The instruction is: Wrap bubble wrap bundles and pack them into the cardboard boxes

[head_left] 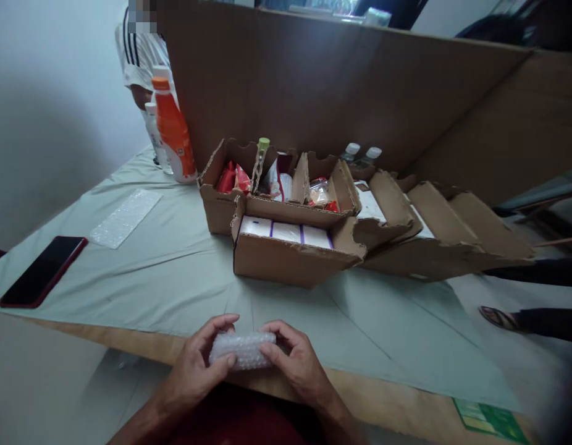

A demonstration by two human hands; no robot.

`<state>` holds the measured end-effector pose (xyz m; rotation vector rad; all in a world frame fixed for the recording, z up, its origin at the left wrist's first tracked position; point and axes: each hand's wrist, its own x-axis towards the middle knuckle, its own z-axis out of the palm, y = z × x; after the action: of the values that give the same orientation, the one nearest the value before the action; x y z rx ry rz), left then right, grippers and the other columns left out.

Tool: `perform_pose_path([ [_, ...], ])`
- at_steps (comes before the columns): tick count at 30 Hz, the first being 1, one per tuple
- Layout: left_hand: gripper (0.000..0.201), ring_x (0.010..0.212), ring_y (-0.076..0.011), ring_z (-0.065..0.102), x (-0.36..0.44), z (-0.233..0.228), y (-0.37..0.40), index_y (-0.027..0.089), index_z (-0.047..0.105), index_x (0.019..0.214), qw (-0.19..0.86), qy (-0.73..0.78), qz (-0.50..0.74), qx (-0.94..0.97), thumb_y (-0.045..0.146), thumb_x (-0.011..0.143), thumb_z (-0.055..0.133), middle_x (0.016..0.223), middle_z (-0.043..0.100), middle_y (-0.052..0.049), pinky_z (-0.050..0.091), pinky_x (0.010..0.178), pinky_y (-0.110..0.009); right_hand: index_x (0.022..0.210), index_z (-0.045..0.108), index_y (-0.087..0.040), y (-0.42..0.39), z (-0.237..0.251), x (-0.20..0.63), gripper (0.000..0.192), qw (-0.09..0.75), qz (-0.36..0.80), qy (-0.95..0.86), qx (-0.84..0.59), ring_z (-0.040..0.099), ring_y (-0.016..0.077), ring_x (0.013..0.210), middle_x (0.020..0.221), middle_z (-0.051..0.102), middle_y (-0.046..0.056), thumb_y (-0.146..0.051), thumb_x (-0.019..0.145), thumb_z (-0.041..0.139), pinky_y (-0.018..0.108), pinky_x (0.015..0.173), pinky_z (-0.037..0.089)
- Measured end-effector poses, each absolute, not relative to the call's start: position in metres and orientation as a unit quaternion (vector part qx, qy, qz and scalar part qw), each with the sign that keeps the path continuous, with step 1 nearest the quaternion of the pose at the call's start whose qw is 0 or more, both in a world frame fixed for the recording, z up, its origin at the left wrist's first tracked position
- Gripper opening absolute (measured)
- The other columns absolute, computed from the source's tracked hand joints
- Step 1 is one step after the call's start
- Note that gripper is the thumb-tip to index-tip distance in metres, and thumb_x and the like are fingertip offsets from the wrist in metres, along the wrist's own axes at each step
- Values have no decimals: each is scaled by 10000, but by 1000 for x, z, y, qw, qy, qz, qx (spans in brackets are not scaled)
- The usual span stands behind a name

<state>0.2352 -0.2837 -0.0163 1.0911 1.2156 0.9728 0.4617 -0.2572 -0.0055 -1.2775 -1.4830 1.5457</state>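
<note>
The bubble-wrapped bundle point(242, 349) is lying at the near edge of the worktop point(175, 278), its long axis running left to right. Left hand point(193, 364) and right hand point(298, 364) are gripping one end each, fingers curled round it, equally close. One bundle, one phone point(41, 271), one flat bubble sheet point(125, 217), two cardboard boxes point(286, 247).

My hands point(249, 364) hold a bubble-wrap bundle point(242, 350) near me; cardboard boxes point(290, 235) sit beyond, phone point(41, 272) far left.
</note>
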Motion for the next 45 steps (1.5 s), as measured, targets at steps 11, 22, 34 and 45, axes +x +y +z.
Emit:
perform_pose_path([
  [11,828,1026,-256,656,259,-3,-249,211,542,1418,642,535,444,325,489,708,863,1151,631,-96,565,860,-369,994,692,-226,-249,-11,468,91,458,326,-637,-528,672,180,780,868,718,32,-283,935,655,288,719,544],
  [22,885,823,-179,630,270,4,-245,147,417,1523,614,523,462,369,402,756,777,949,701,-35,509,747,-273,1119,676,-240,-247,-14,445,199,412,281,-715,-489,711,220,887,952,750,55,-345,954,639,352,820,567],
  [34,676,1417,-327,475,232,17,-214,225,502,1476,280,473,388,740,306,840,717,1456,598,-144,357,1183,-536,914,709,-223,-240,-4,460,142,410,273,-719,-490,687,179,763,829,747,27,-224,962,576,306,725,530],
  [45,105,595,-139,522,200,9,-187,192,620,659,467,390,23,793,227,755,643,662,610,11,358,581,-245,938,763,-231,-274,34,532,65,561,184,-540,-599,680,174,776,877,746,29,-253,881,745,300,702,529],
])
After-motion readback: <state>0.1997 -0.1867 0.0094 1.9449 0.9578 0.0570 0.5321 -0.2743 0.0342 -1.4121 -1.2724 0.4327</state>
